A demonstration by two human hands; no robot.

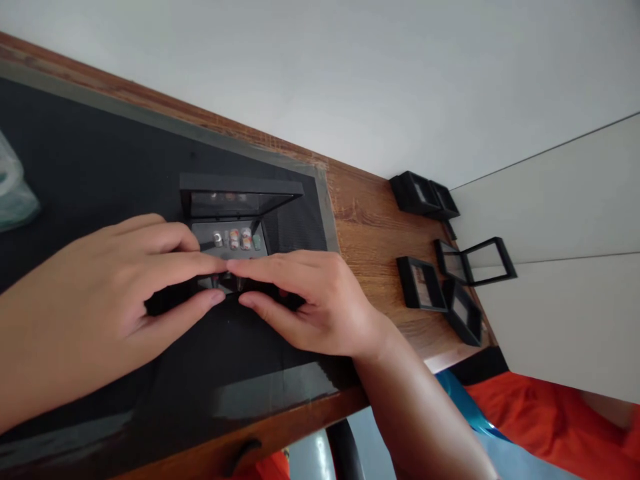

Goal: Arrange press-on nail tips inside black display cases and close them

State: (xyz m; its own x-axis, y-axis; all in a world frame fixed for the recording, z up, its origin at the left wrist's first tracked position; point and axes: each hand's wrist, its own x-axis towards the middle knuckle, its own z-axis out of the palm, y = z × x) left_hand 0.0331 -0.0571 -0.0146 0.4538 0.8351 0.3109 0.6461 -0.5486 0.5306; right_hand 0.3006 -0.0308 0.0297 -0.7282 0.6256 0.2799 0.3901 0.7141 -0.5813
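My left hand (pixel 115 293): it is nearest to me, coming in from the left over the black mat (pixel 100 173). The fingers lie flat and long, the thumb below, and they close narrowly on the front edge of the open display box (pixel 235 233).
My right hand (pixel 305 300): it comes in from the right at the same depth. Index finger above and thumb below pinch the same front edge, so both hands hold the box, not wide.
Where the fingertips meet: the tips of both index fingers almost touch each other, just in front of the tray; neither hand is clearly nearer to it.
Display box position: it lies just beyond my fingertips, away from me, its front part hidden under my fingers.
Long axis of the box: it runs left to right, across the line of my two hands.
Press-on nails (pixel 235 238): a short row of small decorated pieces on the grey tray inside the box, just behind my fingertips, not touched.
Lid (pixel 240 195): it stands raised at the far side of the tray, hinged away from me.
Plastic bag (pixel 14 190): at the left edge of the mat, well apart.
Empty black frame boxes (pixel 440 267): several on the wooden desk (pixel 370 220), far to the right, some open.
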